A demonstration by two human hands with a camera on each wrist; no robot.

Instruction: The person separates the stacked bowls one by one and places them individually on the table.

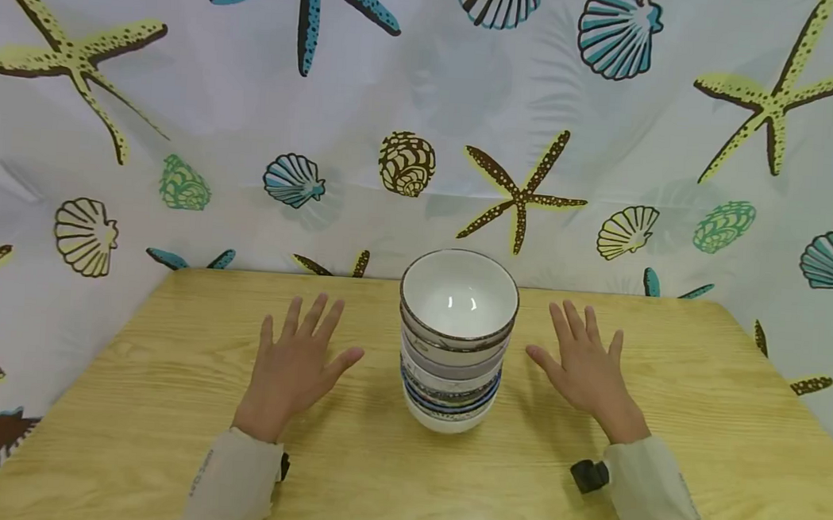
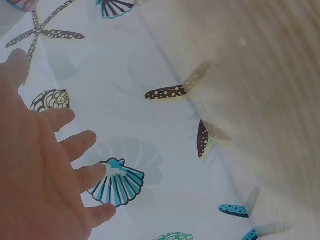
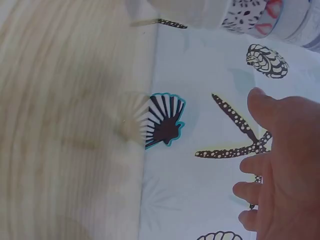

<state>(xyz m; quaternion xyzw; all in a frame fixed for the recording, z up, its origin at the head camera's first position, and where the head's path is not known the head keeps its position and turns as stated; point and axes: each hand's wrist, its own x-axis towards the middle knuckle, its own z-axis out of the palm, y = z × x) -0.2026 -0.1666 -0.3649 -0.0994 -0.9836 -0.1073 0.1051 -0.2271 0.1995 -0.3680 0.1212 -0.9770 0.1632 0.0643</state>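
A tall stack of nested bowls (image 1: 451, 389) stands upright at the middle of the wooden table. The top bowl (image 1: 460, 294) is white inside with a dark rim; patterned and blue-edged bowls show lower down. To the left of the stack, my left hand (image 1: 293, 372) is spread with straight fingers, apart from the bowls and holding nothing. On the other side my right hand (image 1: 587, 370) is spread likewise, also apart from them. In the right wrist view, the side of the bowl stack (image 3: 245, 15) crosses the top edge, beyond the thumb of the right hand (image 3: 295, 165).
The light wooden table (image 1: 143, 402) ends at a white cloth (image 1: 361, 233) printed with starfish and shells, which hangs behind and along both sides. Dark straps or devices, one a black piece (image 1: 589, 476), sit at the wrists by the pale sleeves.
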